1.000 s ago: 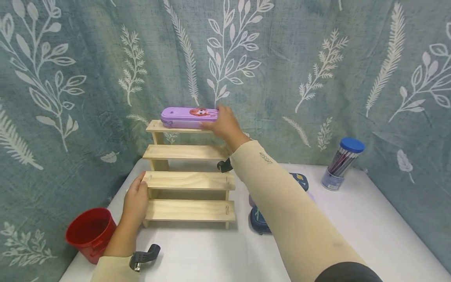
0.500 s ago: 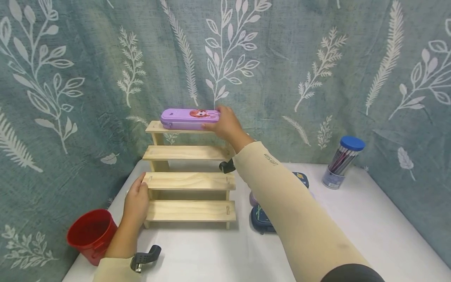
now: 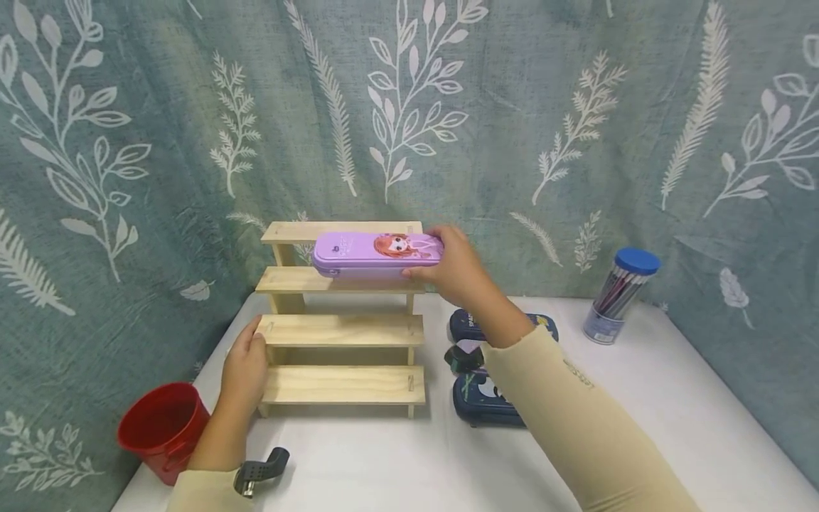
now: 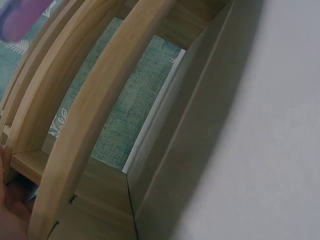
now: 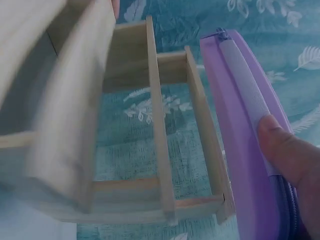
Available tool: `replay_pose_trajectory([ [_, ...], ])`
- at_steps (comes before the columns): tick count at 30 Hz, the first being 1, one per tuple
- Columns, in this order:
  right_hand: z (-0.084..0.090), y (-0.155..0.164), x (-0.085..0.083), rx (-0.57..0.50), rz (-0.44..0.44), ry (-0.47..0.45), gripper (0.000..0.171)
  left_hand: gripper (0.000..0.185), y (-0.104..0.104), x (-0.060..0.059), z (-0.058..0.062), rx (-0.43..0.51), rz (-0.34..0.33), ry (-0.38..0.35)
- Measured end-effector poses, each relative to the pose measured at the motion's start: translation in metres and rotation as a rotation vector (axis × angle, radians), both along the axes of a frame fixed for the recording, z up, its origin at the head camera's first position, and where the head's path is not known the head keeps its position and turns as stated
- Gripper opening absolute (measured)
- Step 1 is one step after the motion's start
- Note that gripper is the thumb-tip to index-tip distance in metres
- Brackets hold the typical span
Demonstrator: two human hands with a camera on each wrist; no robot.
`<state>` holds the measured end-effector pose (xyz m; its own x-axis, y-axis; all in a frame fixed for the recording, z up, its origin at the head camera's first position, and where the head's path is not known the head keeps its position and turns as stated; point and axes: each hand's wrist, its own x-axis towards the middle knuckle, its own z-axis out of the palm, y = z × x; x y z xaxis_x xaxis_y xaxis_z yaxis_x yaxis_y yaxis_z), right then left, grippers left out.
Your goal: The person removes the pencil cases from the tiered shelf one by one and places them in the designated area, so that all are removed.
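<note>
four wooden steps make up the pale stepped wooden rack (image 3: 342,331) that is set on the white tabletop (image 3: 640,427), and two hands are seen at it. at the far left a round red plastic bucket (image 3: 163,430) is stood at the table's edge, just beside the left forearm. the left hand (image 3: 245,370) is laid against the rack's left end, between the two lowest steps, with the fingers held straight and close together against the wood; in the left wrist view only the edge of the palm (image 4: 10,210) is caught beside the wooden slats, so the fingers cannot be told there. a long purple rectangular pencil case with a cartoon girl printed on its lid (image 3: 377,254) is held level in the air in front of the top two steps, apart from the top board. its right end is gripped by the right hand (image 3: 457,274), the fingers curled over the top and the thumb (image 5: 287,150) pressed on the zip side. to the right of the rack, two dark blue pencil cases (image 3: 486,398) are laid on the table under the right forearm. at the far right a clear cylindrical tub of pencils with a blue lid (image 3: 621,295) is stood near the leaf-patterned teal curtain (image 3: 512,107).
</note>
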<state>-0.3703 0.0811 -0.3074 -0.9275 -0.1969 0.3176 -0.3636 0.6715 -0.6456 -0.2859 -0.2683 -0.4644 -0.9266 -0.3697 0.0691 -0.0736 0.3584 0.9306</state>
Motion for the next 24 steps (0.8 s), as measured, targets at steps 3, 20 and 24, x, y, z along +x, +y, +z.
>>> replay_pose_trajectory([
  [3, -0.013, 0.019, 0.024, 0.010, -0.007, -0.022, 0.089, 0.057, 0.000, 0.000, -0.001, -0.004, 0.001, -0.009],
  [20, -0.087, 0.129, 0.124, 0.130, -0.093, -0.086, 0.089, 0.058, 0.003, -0.002, -0.002, 0.010, 0.002, -0.009],
  [24, -0.103, 0.151, 0.138, 0.130, -0.096, -0.118, 0.090, 0.058, 0.003, -0.002, -0.001, -0.002, 0.003, -0.014],
])
